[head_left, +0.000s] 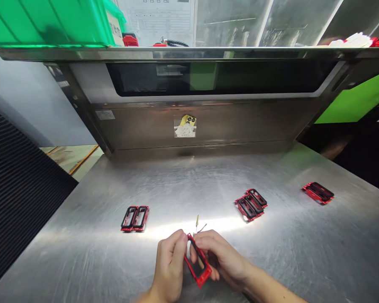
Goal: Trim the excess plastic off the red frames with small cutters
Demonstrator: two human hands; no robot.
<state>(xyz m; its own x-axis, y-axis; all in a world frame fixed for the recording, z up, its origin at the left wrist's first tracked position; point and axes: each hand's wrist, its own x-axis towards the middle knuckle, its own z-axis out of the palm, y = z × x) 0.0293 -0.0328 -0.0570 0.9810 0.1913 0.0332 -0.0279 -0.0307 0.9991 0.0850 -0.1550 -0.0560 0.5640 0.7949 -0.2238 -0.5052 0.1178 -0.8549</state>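
A red rectangular frame part with a black inner edge (198, 264) is held on edge above the steel table, near its front. My left hand (169, 267) pinches its left side with fingers curled. My right hand (219, 257) grips its right side, fingers closed round it. Just beyond the hands a small yellow-handled tool with a thin wire (197, 223) lies on the table.
Two red frames (134, 218) lie side by side at the left. Three more (251, 203) sit in a row at the right, and one (318, 192) lies far right. A steel back panel with a taped label (185, 126) rises behind. A green bin (50, 21) stands on the shelf above.
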